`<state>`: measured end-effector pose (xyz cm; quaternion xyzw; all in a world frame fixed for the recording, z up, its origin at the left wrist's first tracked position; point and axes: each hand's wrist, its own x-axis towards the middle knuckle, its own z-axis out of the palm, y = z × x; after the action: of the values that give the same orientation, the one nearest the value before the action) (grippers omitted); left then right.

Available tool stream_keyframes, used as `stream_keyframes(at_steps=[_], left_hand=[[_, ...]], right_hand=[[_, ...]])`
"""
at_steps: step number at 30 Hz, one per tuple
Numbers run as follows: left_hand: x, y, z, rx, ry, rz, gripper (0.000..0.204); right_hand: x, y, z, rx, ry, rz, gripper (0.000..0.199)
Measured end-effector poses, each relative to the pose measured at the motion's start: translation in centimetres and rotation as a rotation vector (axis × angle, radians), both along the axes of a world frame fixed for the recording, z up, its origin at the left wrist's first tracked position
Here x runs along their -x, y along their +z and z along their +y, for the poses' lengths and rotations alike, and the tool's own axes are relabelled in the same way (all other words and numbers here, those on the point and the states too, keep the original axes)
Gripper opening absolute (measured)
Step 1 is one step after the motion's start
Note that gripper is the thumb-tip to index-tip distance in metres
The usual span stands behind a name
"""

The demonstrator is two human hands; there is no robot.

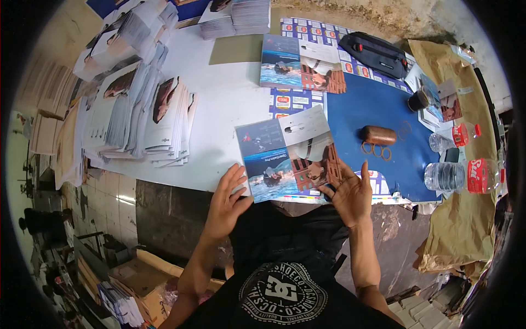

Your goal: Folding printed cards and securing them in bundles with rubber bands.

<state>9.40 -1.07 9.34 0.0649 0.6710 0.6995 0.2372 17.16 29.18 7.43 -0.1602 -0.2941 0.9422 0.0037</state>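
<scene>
A printed leaflet [263, 167], spread flat with a blue swimmer picture on one half and a red-brick building on the other, lies at a slant by the table's near edge. My left hand [227, 200] is at its lower left edge, fingers bent and thumb near the corner, closed on that side. At the lower right edge, my right hand [350, 192] touches the leaflet with its fingers; the palm shows and the thumb stands apart. Some of the right fingertips are hidden by the leaflet. Beyond it sits a stack of matching leaflets [282, 71].
Stacks of white brochures [123, 104] crowd the table's left. A blue mat [356, 101] carries scissors [378, 137] with a brown cylinder across them. Plastic bottles [446, 176], a dark cup [420, 100] and a black pouch [375, 54] stand to the right.
</scene>
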Motion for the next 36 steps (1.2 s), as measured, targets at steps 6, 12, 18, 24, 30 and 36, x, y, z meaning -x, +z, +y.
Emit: stream_keyframes(at_steps=[6, 12, 18, 24, 30, 36], left_hand=[[2.1, -0.1, 2.6, -0.089, 0.061, -0.139, 0.069], [2.6, 0.2, 4.9, -0.187, 0.044, -0.197, 0.068], [3.0, -0.9, 4.8, -0.221, 0.038, -0.211, 0.070], [2.9, -0.3, 4.9, -0.185, 0.042, -0.188, 0.068], [2.9, 0.1, 5.2, -0.169, 0.040, -0.175, 0.069], [4.5, -0.4, 5.9, -0.124, 0.011, -0.131, 0.070]], right_hand=[[4.3, -1.1, -0.8, -0.889, 0.087, -0.066, 0.052], [6.8, -1.3, -4.0, -1.927, 0.073, 0.320, 0.046], [6.5, -1.9, -4.0, -2.104, 0.116, 0.291, 0.053], [6.5, -1.9, -3.4, -2.106, 0.173, 0.327, 0.052], [6.5, -1.5, -2.4, -2.110, 0.225, 0.382, 0.050], [4.9, -1.1, -4.3, -2.204, 0.056, 0.301, 0.038]])
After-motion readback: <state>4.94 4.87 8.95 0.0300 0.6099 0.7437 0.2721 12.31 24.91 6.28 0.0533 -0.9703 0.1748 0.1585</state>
